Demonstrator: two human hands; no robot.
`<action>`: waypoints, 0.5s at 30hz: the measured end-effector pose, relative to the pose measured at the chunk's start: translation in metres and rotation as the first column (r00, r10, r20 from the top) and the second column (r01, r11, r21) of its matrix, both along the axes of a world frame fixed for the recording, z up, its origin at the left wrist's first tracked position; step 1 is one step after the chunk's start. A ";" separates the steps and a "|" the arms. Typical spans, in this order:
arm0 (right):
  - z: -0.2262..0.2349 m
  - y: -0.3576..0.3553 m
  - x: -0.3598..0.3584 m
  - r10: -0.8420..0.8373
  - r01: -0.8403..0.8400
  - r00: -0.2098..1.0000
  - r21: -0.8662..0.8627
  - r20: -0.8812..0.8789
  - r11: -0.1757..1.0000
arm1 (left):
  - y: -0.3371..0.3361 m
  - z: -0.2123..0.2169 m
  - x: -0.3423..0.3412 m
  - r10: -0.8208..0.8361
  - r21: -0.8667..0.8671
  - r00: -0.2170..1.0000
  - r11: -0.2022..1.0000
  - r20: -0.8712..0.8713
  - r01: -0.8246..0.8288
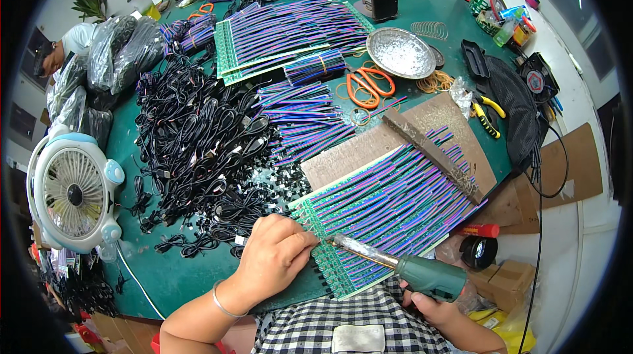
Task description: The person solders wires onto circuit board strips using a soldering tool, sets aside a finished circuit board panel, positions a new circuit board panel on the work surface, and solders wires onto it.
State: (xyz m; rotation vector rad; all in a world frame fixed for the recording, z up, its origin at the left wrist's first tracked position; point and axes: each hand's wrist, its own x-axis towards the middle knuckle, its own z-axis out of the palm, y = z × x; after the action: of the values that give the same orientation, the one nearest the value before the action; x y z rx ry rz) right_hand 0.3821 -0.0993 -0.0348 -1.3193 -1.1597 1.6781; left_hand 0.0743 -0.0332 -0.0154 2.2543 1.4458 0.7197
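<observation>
Circuit panel (335, 276) lies at the bench's (188, 281) near side, probably light, stiff and brittle; best held by its rims, clear of the wires (389, 204). Right hand (432, 308) clasps the soldering iron (427, 277); left hand (273, 255) meets the panel's left end, its pinch unclear.

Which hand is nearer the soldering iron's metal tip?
Left. The left hand is close beside the metal tip, at the circuit board's edge; the right hand is farther back, holding the green handle.
</observation>
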 end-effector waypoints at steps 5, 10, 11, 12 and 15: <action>0.003 0.000 -0.002 0.003 -0.003 1.000 -0.015 0.013 1.000 | 0.001 -0.001 -0.002 -0.011 -0.008 1.000 1.000 0.012 0.011; 0.007 0.002 -0.005 -0.011 0.011 1.000 -0.054 -0.003 0.998 | 0.001 -0.001 -0.002 -0.014 -0.010 1.000 1.000 0.022 0.014; 0.007 0.002 -0.005 -0.003 0.004 0.999 -0.039 0.033 0.999 | 0.001 -0.002 -0.002 -0.014 -0.007 1.000 1.000 0.028 0.014; 0.007 0.002 -0.005 0.005 -0.003 0.998 -0.024 0.069 1.000 | 0.001 -0.002 -0.002 -0.014 -0.007 1.000 1.000 0.028 0.014; 0.009 0.002 -0.005 0.032 -0.033 0.992 0.002 0.125 0.999 | 0.001 -0.002 -0.002 -0.014 -0.009 1.000 1.000 0.025 0.014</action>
State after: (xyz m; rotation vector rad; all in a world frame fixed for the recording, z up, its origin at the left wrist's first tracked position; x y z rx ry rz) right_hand 0.3770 -0.0972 -0.0261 -1.4275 -1.2624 1.6342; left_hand 0.0722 -0.0324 -0.0169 2.2379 1.4179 0.7328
